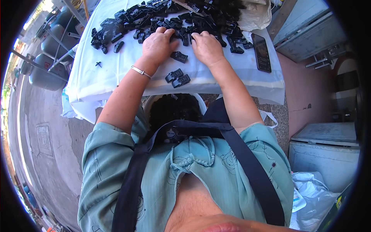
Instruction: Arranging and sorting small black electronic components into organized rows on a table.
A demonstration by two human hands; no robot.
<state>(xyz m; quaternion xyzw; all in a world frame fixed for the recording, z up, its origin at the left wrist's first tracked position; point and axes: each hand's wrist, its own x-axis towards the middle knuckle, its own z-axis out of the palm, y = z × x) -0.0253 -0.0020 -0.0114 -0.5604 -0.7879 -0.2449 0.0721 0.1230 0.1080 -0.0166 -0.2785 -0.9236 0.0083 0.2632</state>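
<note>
My left hand (157,44) rests at the near edge of a heap of small black plastic parts (143,17). Its fingers are bent over the parts and its thumb stands apart, so it looks open. Beside it on the right, my right hand (206,47) has its fingers curled together against the heap; what they hold, if anything, is hidden. One loose black part (179,57) lies on the white cloth between my wrists. Closer to me, two larger black pieces (177,78) lie side by side near the table's front edge.
A phone (261,53) lies at the right of the white-covered table (104,79). Below the front edge, a white tub (203,106) holds a dark mass. A tiny black piece (98,64) lies at left. Gas cylinders (48,73) stand left; metal cabinets (322,154) stand right.
</note>
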